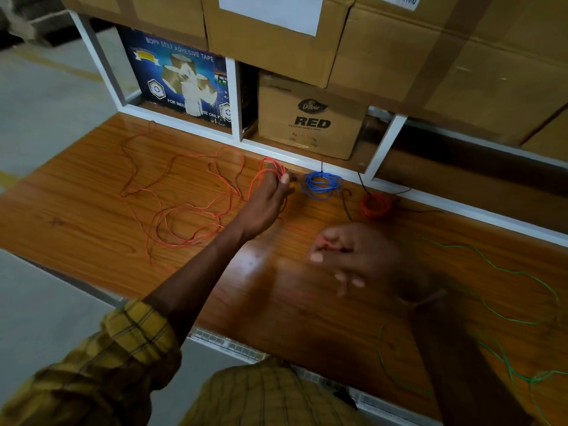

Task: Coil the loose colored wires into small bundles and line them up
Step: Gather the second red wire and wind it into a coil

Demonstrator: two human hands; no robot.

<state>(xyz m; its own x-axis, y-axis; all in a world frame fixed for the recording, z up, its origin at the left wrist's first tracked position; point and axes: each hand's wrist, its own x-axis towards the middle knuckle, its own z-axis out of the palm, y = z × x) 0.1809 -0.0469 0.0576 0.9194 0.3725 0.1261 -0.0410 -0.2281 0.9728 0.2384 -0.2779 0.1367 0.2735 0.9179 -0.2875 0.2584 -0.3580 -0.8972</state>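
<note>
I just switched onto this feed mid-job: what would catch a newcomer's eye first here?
The loose orange wire sprawls in tangled loops over the left of the wooden table, with the left hand holding a few of its loops near the back edge. Right of that hand lie a blue bundle and a red bundle in a row. Loose green wire trails at the right.

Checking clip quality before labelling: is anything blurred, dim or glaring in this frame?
Head view: the right hand is motion-blurred, the left hand sharp; glare streaks the wooden table; the lower right is dim, so the green wire shows faintly.
</note>
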